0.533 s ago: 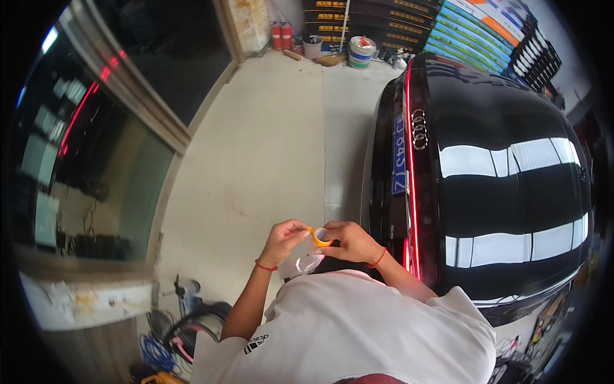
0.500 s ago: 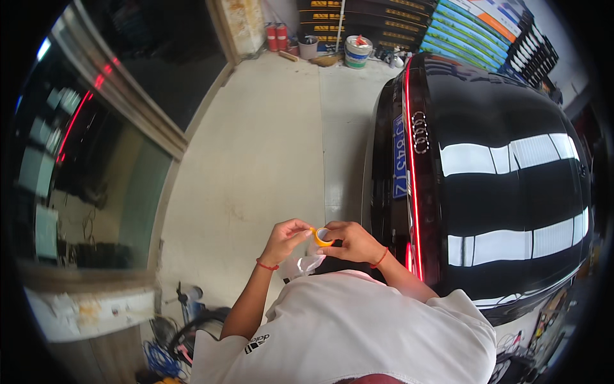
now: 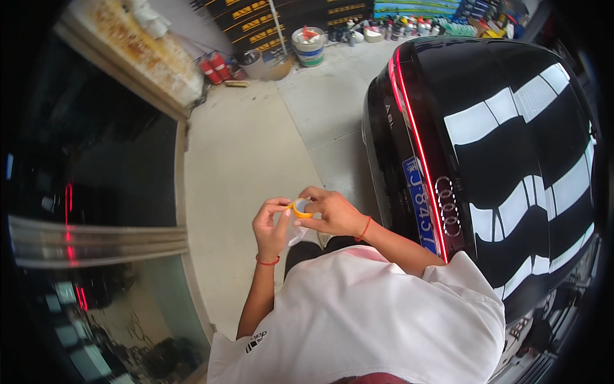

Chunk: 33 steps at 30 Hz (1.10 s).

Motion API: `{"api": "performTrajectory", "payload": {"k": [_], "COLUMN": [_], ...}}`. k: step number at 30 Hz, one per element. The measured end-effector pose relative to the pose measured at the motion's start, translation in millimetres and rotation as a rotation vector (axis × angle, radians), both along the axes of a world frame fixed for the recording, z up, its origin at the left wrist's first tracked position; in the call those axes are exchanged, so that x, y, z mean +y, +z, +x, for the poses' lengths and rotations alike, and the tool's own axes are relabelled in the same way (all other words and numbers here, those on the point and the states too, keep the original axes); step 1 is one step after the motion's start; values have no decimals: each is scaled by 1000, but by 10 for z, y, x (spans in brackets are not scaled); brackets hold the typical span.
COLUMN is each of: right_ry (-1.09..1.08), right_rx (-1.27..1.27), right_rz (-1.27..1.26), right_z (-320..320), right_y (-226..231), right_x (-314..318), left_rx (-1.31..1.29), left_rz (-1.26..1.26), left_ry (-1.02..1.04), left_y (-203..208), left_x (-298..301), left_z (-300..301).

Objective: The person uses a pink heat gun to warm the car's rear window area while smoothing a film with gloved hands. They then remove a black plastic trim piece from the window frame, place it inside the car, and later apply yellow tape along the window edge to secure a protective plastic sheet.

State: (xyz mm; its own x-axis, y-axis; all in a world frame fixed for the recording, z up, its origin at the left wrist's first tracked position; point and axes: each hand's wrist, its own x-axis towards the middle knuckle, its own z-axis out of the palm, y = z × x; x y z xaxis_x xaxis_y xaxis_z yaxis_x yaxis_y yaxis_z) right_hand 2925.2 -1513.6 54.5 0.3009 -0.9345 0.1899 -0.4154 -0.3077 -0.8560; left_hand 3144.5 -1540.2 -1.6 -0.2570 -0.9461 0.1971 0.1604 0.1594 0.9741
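Note:
In front of my body I hold a small roll of yellow-orange tape (image 3: 309, 216) with both hands. My right hand (image 3: 339, 214) is closed round the roll's right side, with its fingers over the top and the thumb below. At the roll's left edge my left hand (image 3: 270, 225) pinches the tape between thumb and fingertips. A thin, clear plastic film (image 3: 295, 235) hangs beneath the roll, between the hands; how it joins the tape cannot be made out. Each wrist has a red cord.
A black car's rear (image 3: 419, 147), with a lit red light strip, stands close on my right. Glass panels (image 3: 96, 173) line the left. Ahead are a white bucket (image 3: 308, 46), red fire extinguishers (image 3: 215, 67) and several bottles (image 3: 409, 27). Pale floor (image 3: 236, 141) lies between.
My view has turned, so the car and back wall appear rotated. I have stepped or leaned, and both hands with the tape sit higher and slightly left in view. The grip looks the same.

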Motion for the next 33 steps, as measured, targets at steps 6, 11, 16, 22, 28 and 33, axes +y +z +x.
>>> {"api": "performTrajectory", "payload": {"k": [6,11,16,22,28,33], "right_ry": [-141,-443,-829,-906,-1151,-1235], "right_rx": [-13,-41,-29,-36,-85,-26], "right_rz": [-58,-5,29,-95,37,-86], "right_z": [-464,-965,-1718,-2935,-4258,-5671], "right_y": [15,-161,14,117,-100,166], "right_x": [-1654,-2958,-3982,-4951,-6142,-7184], "left_rx": [30,-107,-22,-30,-265,-223], "left_rz": [11,-185,-162,-103,-52,-112], "left_ry": [-94,-224,-419,-711,-856,-811], "left_y": [78,-38,150,282,127,279], "left_x": [-1938,-3606,-5024,-6438,-7590,-8535], "left_z": [-567,-1334,-2497,-3989,-5559,-6941]}}
